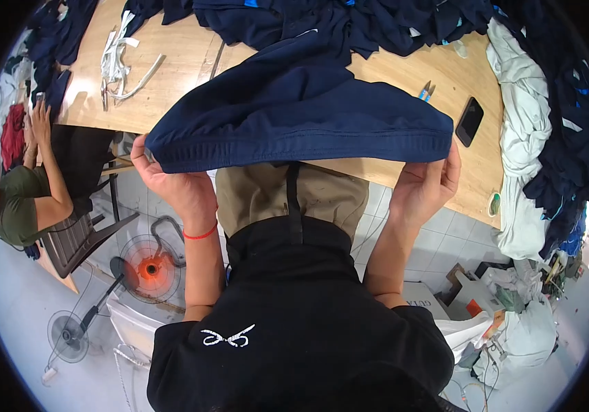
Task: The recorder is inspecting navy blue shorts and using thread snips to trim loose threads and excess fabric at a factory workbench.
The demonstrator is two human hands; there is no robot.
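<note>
- Left hand (pixel 183 193), at nine o'clock: its grip is pinched closed on one end of the gathered band of a navy garment (pixel 274 113).
- Right hand (pixel 419 192), at three: its grip is likewise closed on the band's opposite end, the fingertips partly hidden. Holding both ends apart probably keeps the band spread and flat.
- The garment lies at twelve, its band along the near edge of the wooden worktop (pixel 181 62), the rest trailing away, which likely lets the surface take some weight.
- Small snips (pixel 426 91) and a dark phone (pixel 470 122) sit towards two, seemingly within right-hand reach, clear of the cloth.
- White strips (pixel 119 65) lie at ten, apart from the garment.
- Dark clothing (pixel 253 24) heaps beyond, at twelve, perhaps leaving the middle free.
</note>
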